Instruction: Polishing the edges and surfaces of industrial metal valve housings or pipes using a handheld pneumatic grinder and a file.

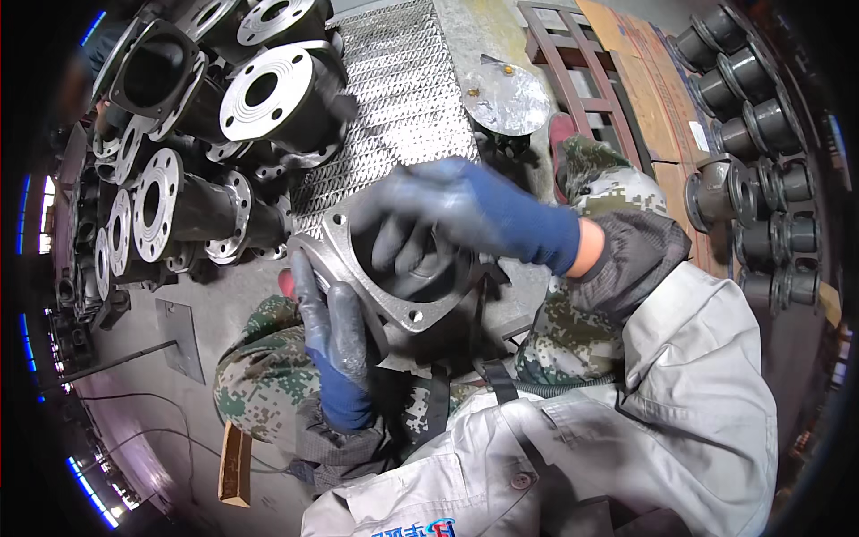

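A grey metal casting with a rounded square flange (344,246) stands between my knees, its wide round opening facing up and bolt holes showing at its corners. My left hand (340,327), in a blue glove with a grey coated palm, holds the flange's left edge with long, nearly straight fingers. Over the opening is my right hand (429,215), gloved the same way and blurred by motion. Its fingers point down into the bore; whether they hold anything cannot be made out. The casting's lower part is mostly hidden.
Several flanged castings (259,94) crowd the left side, stacked high. Ahead lies a textured metal plate (394,80). A round metal stool top (506,97) stands beyond my right knee, near a brown steel frame (582,67). More dark castings (720,192) line the right; cables (165,431) cross the left floor.
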`<action>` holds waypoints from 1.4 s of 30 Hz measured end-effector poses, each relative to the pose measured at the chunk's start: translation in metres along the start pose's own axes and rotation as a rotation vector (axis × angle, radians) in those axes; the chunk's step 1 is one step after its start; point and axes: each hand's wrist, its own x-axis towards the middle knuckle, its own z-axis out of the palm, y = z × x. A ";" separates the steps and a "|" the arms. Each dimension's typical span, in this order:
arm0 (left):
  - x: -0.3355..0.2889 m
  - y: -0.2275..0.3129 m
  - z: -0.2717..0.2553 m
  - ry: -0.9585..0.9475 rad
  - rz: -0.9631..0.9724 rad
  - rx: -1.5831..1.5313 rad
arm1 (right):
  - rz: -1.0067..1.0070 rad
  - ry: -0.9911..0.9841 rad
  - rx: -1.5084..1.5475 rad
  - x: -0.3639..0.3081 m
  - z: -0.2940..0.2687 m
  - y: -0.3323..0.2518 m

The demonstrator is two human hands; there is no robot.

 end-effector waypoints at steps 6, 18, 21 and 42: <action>0.002 0.002 -0.004 0.031 0.016 0.046 | 0.032 0.419 -0.013 -0.009 -0.056 0.009; 0.009 -0.011 -0.013 0.051 0.141 0.274 | 0.331 0.445 -0.216 -0.018 -0.065 0.042; 0.010 -0.015 -0.011 0.071 0.202 0.323 | 0.267 0.427 -0.386 -0.024 -0.068 0.036; 0.018 -0.022 -0.003 0.141 0.444 0.723 | -0.276 0.142 -1.669 -0.072 -0.059 0.029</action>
